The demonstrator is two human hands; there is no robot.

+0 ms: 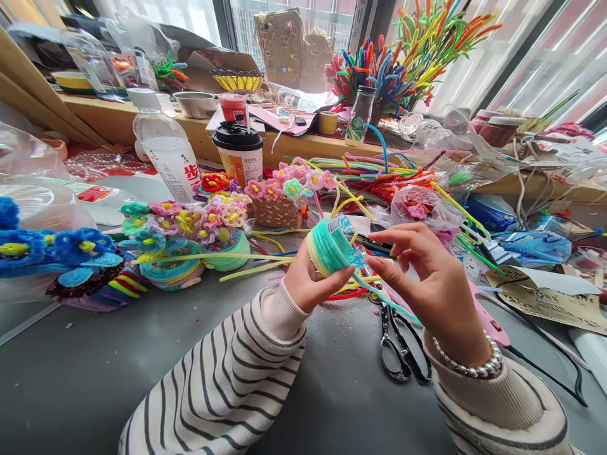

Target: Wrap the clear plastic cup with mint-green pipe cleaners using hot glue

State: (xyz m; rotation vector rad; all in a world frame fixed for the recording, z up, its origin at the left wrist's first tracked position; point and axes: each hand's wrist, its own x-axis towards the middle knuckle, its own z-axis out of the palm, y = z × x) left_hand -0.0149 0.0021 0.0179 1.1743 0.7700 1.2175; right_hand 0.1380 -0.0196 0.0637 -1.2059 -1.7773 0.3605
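My left hand point(308, 278) is wrapped around a small plastic cup-like piece point(332, 243) with teal and pale yellow pipe cleaner coiled about it. The piece tilts to the right, and blue print shows on its clear plastic. A loose teal pipe cleaner end point(386, 297) trails from the coil down and right, passing under my right hand point(427, 278). That hand hovers just right of the piece, its thumb and forefinger apart with nothing visible between them. Black-handled scissors point(396, 351) lie on the grey table point(341, 392) below the right hand.
Pipe-cleaner flower baskets point(222, 234) stand at left, with a water bottle point(165, 151) and lidded paper cup point(239, 155) behind. Loose pipe cleaners point(360, 167) are heaped at back centre. A pink glue-gun-like tool point(488, 319) with a black cord lies right, near printed brown paper point(550, 297).
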